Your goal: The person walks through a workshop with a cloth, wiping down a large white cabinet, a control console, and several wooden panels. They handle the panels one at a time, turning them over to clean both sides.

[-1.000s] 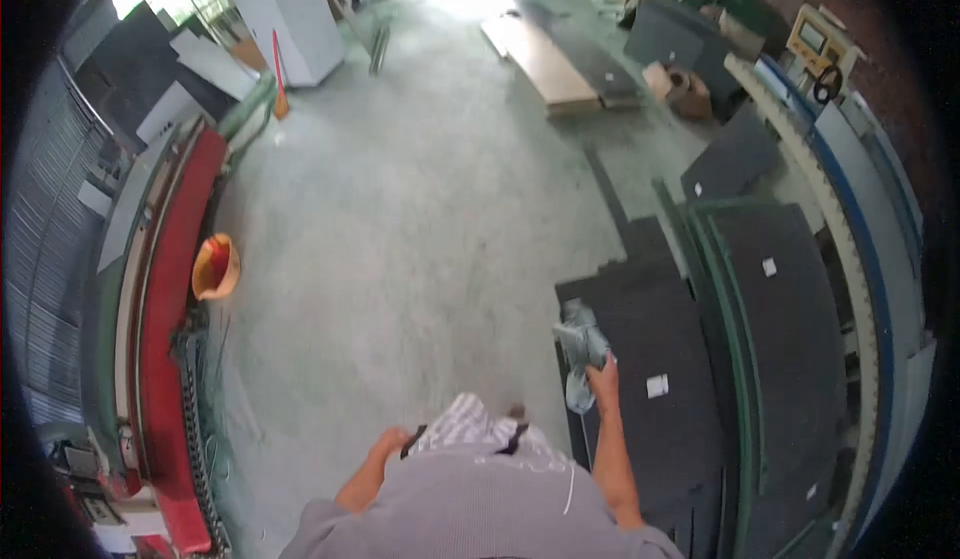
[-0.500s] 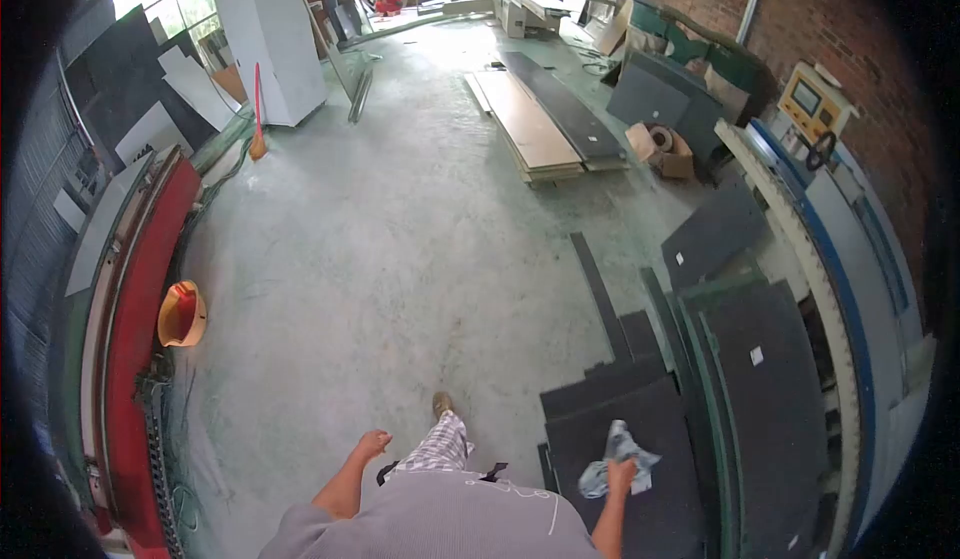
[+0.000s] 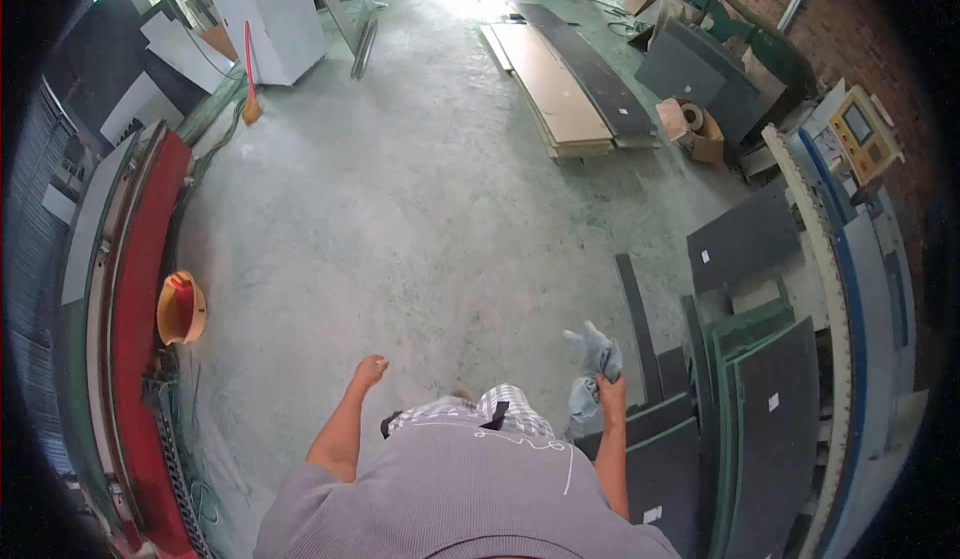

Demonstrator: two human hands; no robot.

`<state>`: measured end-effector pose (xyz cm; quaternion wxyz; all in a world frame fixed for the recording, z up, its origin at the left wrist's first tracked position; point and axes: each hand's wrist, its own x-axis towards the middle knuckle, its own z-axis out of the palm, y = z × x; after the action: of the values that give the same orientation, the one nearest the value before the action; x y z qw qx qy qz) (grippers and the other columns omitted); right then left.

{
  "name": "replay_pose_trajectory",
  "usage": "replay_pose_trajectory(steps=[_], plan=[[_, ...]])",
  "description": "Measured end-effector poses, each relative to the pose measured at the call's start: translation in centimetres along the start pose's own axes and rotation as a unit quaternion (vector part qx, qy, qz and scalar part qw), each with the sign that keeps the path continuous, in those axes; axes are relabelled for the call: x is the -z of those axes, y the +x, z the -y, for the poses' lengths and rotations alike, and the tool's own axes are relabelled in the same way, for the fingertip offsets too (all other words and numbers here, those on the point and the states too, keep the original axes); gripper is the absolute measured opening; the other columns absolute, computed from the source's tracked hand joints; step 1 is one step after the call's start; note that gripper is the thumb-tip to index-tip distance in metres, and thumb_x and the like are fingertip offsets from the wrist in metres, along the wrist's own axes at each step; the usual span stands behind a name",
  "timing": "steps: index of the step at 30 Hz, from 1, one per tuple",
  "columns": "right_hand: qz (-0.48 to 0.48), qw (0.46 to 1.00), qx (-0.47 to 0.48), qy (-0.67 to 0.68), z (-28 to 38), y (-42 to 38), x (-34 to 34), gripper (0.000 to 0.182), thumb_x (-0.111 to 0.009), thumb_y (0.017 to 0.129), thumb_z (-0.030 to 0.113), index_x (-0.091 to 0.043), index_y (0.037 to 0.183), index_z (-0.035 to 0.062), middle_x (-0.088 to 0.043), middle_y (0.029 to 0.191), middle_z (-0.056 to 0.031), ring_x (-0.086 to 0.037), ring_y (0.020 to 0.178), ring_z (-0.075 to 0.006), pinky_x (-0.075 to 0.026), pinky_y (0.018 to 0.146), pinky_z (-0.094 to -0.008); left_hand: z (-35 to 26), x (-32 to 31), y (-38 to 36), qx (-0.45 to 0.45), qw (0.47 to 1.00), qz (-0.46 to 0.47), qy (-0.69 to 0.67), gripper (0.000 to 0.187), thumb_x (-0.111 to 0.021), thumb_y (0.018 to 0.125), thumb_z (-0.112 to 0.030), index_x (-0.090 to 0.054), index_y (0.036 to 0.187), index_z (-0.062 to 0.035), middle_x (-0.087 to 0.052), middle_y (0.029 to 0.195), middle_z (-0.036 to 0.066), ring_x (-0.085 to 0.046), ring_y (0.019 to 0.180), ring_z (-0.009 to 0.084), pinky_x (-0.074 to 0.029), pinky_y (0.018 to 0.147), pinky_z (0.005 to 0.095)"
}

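Note:
My right hand [image 3: 612, 394] grips crumpled pale grey-blue work gloves [image 3: 596, 354], with a finger-like tip sticking out to the left. They hang beside my body, over the floor and near the edge of the dark boards [image 3: 660, 474] on the right. In front of me on the left, my left hand [image 3: 371, 370] is raised with its fingers curled closed. A small pale spot shows at its fingertips, too small to make out. Nothing else is near that hand but the floor.
Dark panels [image 3: 775, 439] stand along a blue-grey machine [image 3: 865, 289] on the right. Ahead lies a low stack of long boards [image 3: 560, 99], with a cardboard box [image 3: 705, 144] beside it. At left are a red machine [image 3: 140, 329], a yellow bucket [image 3: 166, 309] and a broom [image 3: 250, 109].
I have moved forward across the floor, and the board stack ahead looks nearer. My right hand carried the gloves forward, from above the dark boards to beside them. The left hand stays curled.

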<state>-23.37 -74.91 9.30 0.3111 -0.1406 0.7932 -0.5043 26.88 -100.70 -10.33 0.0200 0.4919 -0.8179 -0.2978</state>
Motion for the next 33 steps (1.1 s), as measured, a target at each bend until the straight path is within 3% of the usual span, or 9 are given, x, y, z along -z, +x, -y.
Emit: replay_pose_trajectory(steps=[2, 9, 13, 15, 17, 19, 21, 23, 33], plan=[[-0.009, 0.999, 0.013, 0.041, 1.4, 1.4, -0.9, 0.053, -0.062, 0.070, 0.011, -0.041, 0.115, -0.0055, -0.052, 0.107, -0.0145, -0.050, 0.096, -0.0222, -0.038, 0.084, -0.0285, -6.3, 4.0, 3.4, 0.187, 0.961, 0.022, -0.201, 0.042, -0.053, 0.076, -0.039, -0.058, 0.097, -0.0027, -0.060, 0.091, 0.018, -0.058, 0.082, 0.0307, -0.045, 0.072, 0.0364], [-0.057, 0.998, -0.006, 0.010, 2.0, 12.3, -4.6, 0.051, -0.058, 0.068, 0.012, -0.043, 0.112, -0.0056, -0.051, 0.106, -0.0141, -0.051, 0.094, -0.0207, -0.039, 0.080, -0.0274, -10.5, 5.1, 15.1, 0.197, 0.955, 0.135, -0.178, 0.047, -0.053, 0.076, -0.041, -0.057, 0.099, 0.0001, -0.060, 0.091, 0.018, -0.058, 0.085, 0.0276, -0.045, 0.073, 0.0343], [-0.029, 1.000, 0.008, -0.003, 5.9, 23.5, -7.9, 0.048, -0.058, 0.068, 0.012, -0.045, 0.111, -0.0053, -0.053, 0.104, -0.0137, -0.052, 0.091, -0.0211, -0.041, 0.078, -0.0277, -3.4, 1.0, 22.8, -0.001, 0.990, 0.143, -0.021, 0.048, -0.053, 0.075, -0.042, -0.057, 0.099, -0.0008, -0.060, 0.091, 0.020, -0.057, 0.087, 0.0291, -0.044, 0.077, 0.0356], [-0.052, 0.996, 0.021, -0.062, 10.8, 27.6, -9.7, 0.058, -0.059, 0.063, 0.016, -0.041, 0.113, -0.0081, -0.051, 0.106, -0.0211, -0.048, 0.102, -0.0291, -0.036, 0.086, -0.0329, -5.9, 5.1, 25.6, 0.120, 0.962, 0.208, -0.132, 0.045, -0.052, 0.075, -0.041, -0.058, 0.098, -0.0030, -0.060, 0.092, 0.018, -0.055, 0.089, 0.0320, -0.043, 0.078, 0.0377], [-0.066, 0.987, 0.059, -0.137, 11.2, 35.4, -11.2, 0.047, -0.059, 0.066, 0.011, -0.046, 0.109, -0.0038, -0.057, 0.094, -0.0129, -0.057, 0.081, -0.0217, -0.045, 0.065, -0.0302, -3.4, 5.5, 29.8, -0.114, 0.977, 0.179, 0.030, 0.041, -0.048, 0.078, -0.038, -0.058, 0.099, -0.0043, -0.059, 0.094, 0.017, -0.054, 0.091, 0.0337, -0.042, 0.080, 0.0399], [0.030, 0.994, -0.073, -0.073, 19.1, 39.3, -12.8, 0.043, -0.056, 0.071, 0.013, -0.044, 0.109, -0.0039, -0.058, 0.088, -0.0105, -0.055, 0.073, -0.0191, -0.044, 0.063, -0.0325, -10.5, 11.2, 32.6, 0.178, 0.978, 0.076, -0.079, 0.040, -0.042, 0.082, -0.036, -0.057, 0.098, -0.0027, -0.055, 0.102, 0.019, -0.051, 0.095, 0.0346, -0.039, 0.083, 0.0415], [0.104, 0.990, -0.045, -0.086, 26.3, 38.2, -15.2, 0.041, -0.054, 0.072, 0.013, -0.044, 0.108, -0.0041, -0.058, 0.087, -0.0104, -0.054, 0.073, -0.0195, -0.044, 0.064, -0.0326, -17.2, 17.0, 28.4, 0.040, 0.963, -0.074, -0.257, 0.044, -0.043, 0.081, -0.040, -0.058, 0.096, -0.0014, -0.054, 0.103, 0.020, -0.050, 0.098, 0.0345, -0.039, 0.084, 0.0412], [0.051, 0.990, 0.086, -0.101, 25.9, 47.5, -17.6, 0.042, -0.054, 0.072, 0.014, -0.044, 0.108, -0.0049, -0.056, 0.089, -0.0124, -0.053, 0.076, -0.0213, -0.043, 0.068, -0.0326, -14.1, 16.1, 41.2, 0.265, 0.943, 0.088, -0.182, 0.046, -0.043, 0.081, -0.041, -0.057, 0.098, -0.0007, -0.053, 0.105, 0.021, -0.050, 0.100, 0.0335, -0.038, 0.086, 0.0400], [0.006, 0.991, 0.106, -0.082, 28.9, 68.4, -30.3, 0.058, -0.063, 0.063, 0.021, -0.044, 0.111, -0.0052, -0.049, 0.110, -0.0239, -0.047, 0.104, -0.0344, -0.036, 0.087, -0.0358, -7.4, 14.2, 62.6, 0.169, 0.961, 0.190, -0.106, 0.045, -0.046, 0.077, -0.043, -0.058, 0.098, -0.0048, -0.061, 0.081, 0.014, -0.059, 0.065, 0.0239, -0.047, 0.054, 0.0356]])
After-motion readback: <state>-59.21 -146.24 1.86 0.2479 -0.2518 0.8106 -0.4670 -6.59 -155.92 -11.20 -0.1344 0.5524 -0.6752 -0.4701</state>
